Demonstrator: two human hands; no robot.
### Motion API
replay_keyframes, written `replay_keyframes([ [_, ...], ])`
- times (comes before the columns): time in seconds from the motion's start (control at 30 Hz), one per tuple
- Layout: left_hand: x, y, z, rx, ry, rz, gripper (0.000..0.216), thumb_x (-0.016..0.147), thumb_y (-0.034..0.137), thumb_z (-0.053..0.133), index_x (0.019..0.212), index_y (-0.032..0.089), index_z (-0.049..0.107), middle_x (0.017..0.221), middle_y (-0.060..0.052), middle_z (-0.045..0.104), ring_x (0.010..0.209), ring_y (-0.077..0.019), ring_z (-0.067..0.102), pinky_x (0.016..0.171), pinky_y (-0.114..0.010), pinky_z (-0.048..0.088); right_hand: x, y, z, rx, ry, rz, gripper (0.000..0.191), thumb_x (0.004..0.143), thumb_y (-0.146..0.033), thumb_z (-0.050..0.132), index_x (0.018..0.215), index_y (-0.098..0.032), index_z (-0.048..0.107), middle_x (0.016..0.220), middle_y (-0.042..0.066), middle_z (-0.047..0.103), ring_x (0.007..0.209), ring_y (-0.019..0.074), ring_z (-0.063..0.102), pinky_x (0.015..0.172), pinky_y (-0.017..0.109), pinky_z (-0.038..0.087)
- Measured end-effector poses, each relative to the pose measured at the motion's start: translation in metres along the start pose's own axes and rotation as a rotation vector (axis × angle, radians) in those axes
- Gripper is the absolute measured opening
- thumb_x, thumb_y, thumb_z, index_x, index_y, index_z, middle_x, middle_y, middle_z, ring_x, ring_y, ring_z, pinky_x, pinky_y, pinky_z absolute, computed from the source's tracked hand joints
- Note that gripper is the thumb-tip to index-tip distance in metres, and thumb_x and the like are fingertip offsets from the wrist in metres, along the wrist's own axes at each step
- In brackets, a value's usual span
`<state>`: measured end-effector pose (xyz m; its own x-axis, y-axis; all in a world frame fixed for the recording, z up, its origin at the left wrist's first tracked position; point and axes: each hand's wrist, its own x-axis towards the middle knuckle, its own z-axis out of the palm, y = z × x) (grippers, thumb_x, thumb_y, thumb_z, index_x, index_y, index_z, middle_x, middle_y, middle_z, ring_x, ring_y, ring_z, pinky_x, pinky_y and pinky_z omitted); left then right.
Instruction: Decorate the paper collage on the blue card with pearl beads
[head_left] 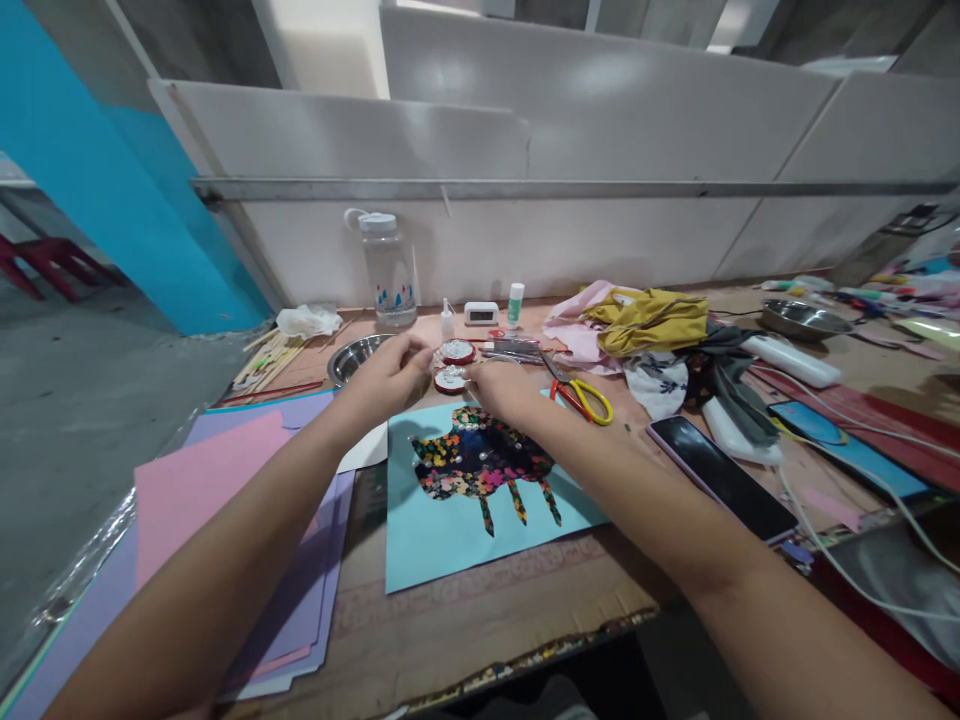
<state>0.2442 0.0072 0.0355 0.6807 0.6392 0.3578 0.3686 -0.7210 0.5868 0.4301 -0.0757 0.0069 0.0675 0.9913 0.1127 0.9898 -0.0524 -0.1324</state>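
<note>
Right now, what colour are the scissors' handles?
The scissors have yellow and red handles; head view.

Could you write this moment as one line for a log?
left hand: beside red dishes | right hand: at nearer dish | below: floral cut-out on blue sheet | scissors: right, untouched

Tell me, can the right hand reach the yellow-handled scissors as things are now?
Probably yes. The scissors lie flat just beside the right hand, uncovered, with nothing between them.

The print on the bottle (pixel 386 272) and the small display (pixel 481 313) are too small to read.
</note>
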Motion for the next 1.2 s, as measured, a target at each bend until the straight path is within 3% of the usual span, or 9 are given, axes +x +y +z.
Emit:
replay_keyframes([
  [0.1, -0.002, 0.002, 0.012, -0.051, -0.03, -0.03, 0.026, 0.092, 0.041, 0.049, 0.095, 0.017, 0.061, 0.084, -0.004, 0.063, 0.076, -0.0194, 0.057, 0.068, -0.03, 0.043, -0.029, 0.014, -0.013, 0.129, 0.024, -0.04, 0.03, 0.1, -0.031, 0.044, 0.108, -0.022, 0.071, 0.106, 0.006, 0.075, 0.096, 0.018, 0.068, 0.079, 0.026, 0.047],
  [0.2, -0.006, 0.006, 0.026, -0.094, -0.084, 0.01, 0.025, 0.095, 0.038, 0.048, 0.095, 0.018, 0.062, 0.088, -0.005, 0.065, 0.08, -0.0194, 0.059, 0.07, -0.031, 0.044, -0.058, 0.028, -0.015, 0.479, 0.064, -0.026, 0.031, 0.099, -0.036, 0.046, 0.104, -0.019, 0.072, 0.1, 0.004, 0.075, 0.087, 0.0163, 0.067, 0.074, 0.025, 0.047],
  [0.27, -0.008, 0.007, 0.033, -0.037, -0.134, 0.028, 0.024, 0.094, 0.038, 0.05, 0.095, 0.018, 0.063, 0.092, -0.005, 0.067, 0.084, -0.0202, 0.06, 0.074, -0.032, 0.045, -0.071, 0.035, -0.009, 0.565, 0.093, 0.024, 0.029, 0.097, -0.036, 0.049, 0.102, -0.019, 0.072, 0.099, 0.005, 0.075, 0.086, 0.0172, 0.067, 0.074, 0.027, 0.048],
  [0.43, -0.011, -0.007, 0.049, 0.117, -0.257, -0.013, 0.027, 0.092, 0.04, 0.055, 0.104, 0.019, 0.067, 0.107, -0.008, 0.071, 0.094, -0.0237, 0.064, 0.082, -0.036, 0.048, -0.076, 0.051, 0.002, 0.526, 0.145, 0.072, 0.022, 0.093, -0.027, 0.055, 0.102, -0.02, 0.073, 0.1, 0.004, 0.076, 0.088, 0.0175, 0.067, 0.078, 0.028, 0.047],
  [0.53, -0.012, -0.013, 0.061, 0.178, -0.262, 0.012, 0.034, 0.092, 0.044, 0.055, 0.11, 0.018, 0.067, 0.116, -0.011, 0.07, 0.105, -0.0269, 0.064, 0.089, -0.039, 0.047, -0.072, 0.058, 0.0, 0.483, 0.152, 0.107, 0.022, 0.093, -0.027, 0.055, 0.104, -0.02, 0.073, 0.102, 0.003, 0.076, 0.087, 0.0171, 0.067, 0.075, 0.027, 0.047],
  [0.73, 0.003, -0.001, 0.077, 0.429, -0.325, 0.059, 0.046, 0.092, 0.057, 0.05, 0.1, 0.018, 0.073, 0.099, -0.015, 0.073, 0.09, -0.0302, 0.066, 0.076, -0.038, 0.048, -0.073, 0.064, -0.002, 0.336, 0.175, 0.089, 0.026, 0.095, -0.025, 0.05, 0.11, -0.021, 0.071, 0.113, 0.004, 0.074, 0.103, 0.0204, 0.067, 0.086, 0.03, 0.047],
  [0.97, 0.02, 0.023, 0.091, 0.622, -0.378, -0.021, 0.03, 0.086, 0.038, 0.061, 0.08, 0.012, 0.075, 0.081, -0.019, 0.071, 0.081, -0.032, 0.067, 0.071, -0.038, 0.048, -0.076, 0.067, 0.0, 0.271, 0.177, 0.08, 0.027, 0.096, -0.026, 0.05, 0.113, -0.023, 0.07, 0.116, 0.005, 0.073, 0.104, 0.0209, 0.067, 0.088, 0.032, 0.047],
  [1.1, 0.02, 0.033, 0.096, 0.622, -0.391, -0.054, 0.034, 0.083, 0.042, 0.066, 0.078, 0.01, 0.075, 0.082, -0.023, 0.071, 0.085, -0.0373, 0.067, 0.074, -0.041, 0.049, -0.076, 0.066, -0.003, 0.252, 0.195, 0.072, 0.027, 0.096, -0.025, 0.049, 0.112, -0.022, 0.07, 0.114, 0.004, 0.074, 0.101, 0.0208, 0.067, 0.085, 0.03, 0.047],
  [1.2, 0.023, 0.035, 0.098, 0.585, -0.382, -0.077, 0.023, 0.079, 0.029, 0.067, 0.08, 0.008, 0.075, 0.085, -0.025, 0.071, 0.088, -0.0397, 0.067, 0.076, -0.043, 0.049, -0.077, 0.066, -0.005, 0.235, 0.183, 0.076, 0.028, 0.096, -0.025, 0.048, 0.112, -0.022, 0.071, 0.112, 0.004, 0.074, 0.098, 0.0205, 0.067, 0.083, 0.03, 0.046],
])
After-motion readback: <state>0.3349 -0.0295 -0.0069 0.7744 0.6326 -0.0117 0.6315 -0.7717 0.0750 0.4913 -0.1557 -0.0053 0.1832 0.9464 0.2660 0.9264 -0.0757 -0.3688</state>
